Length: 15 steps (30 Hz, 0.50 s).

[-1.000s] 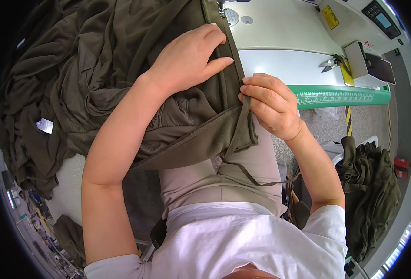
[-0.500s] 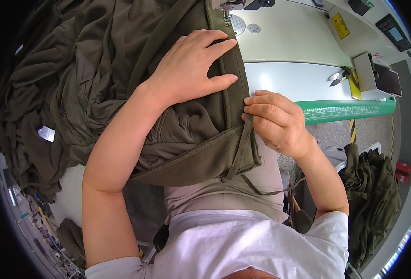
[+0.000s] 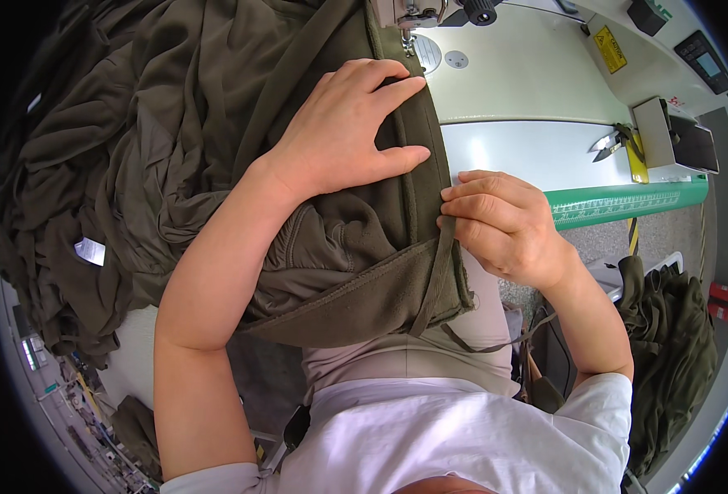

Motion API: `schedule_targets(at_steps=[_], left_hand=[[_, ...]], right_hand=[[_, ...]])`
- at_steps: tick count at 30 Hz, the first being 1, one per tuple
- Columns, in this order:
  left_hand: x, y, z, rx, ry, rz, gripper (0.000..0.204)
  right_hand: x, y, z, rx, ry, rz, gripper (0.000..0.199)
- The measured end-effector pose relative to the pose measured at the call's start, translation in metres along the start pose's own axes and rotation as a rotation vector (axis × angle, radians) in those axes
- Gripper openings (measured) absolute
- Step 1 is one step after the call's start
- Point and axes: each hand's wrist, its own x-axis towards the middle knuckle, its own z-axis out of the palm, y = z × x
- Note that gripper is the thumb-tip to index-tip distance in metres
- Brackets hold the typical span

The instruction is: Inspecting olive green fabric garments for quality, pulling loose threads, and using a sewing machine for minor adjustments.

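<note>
A dark olive garment (image 3: 191,90) spreads in heaped folds over the left side and down onto my lap. My left hand (image 3: 339,136) lies on it with the fingers spread, close to the straight right edge. At that same edge my right hand (image 3: 508,226) pinches a narrow olive fabric tape (image 3: 438,276) between thumb and fingers. The tape hangs below the hand, and a loose length curls across my lap. Just beyond my left fingertips, the garment's edge runs up beside the needle and presser foot (image 3: 409,48) of a sewing machine.
Right of the garment extends the pale machine bed (image 3: 520,78), bordered in front by a green ruler strip (image 3: 627,203). Thread snips (image 3: 606,146) lie near a small open box (image 3: 669,136). More olive fabric (image 3: 665,354) is piled at the right. A control panel (image 3: 704,62) is at the far right.
The whole picture has shifted slightly down and to the right. Both hands keep the same places on the garment and tape.
</note>
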Motion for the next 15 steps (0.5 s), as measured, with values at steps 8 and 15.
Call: schedule_targets(at_steps=[8, 15], left_hand=[[0.004, -0.012, 0.002, 0.013, 0.035, 0.002, 0.062], [0.008, -0.020, 0.003, -0.014, 0.068, 0.039, 0.048]], right_hand=[[0.008, 0.007, 0.001, -0.047, -0.036, 0.027, 0.014], [0.011, 0.009, 0.000, -0.070, -0.048, 0.103, 0.015]])
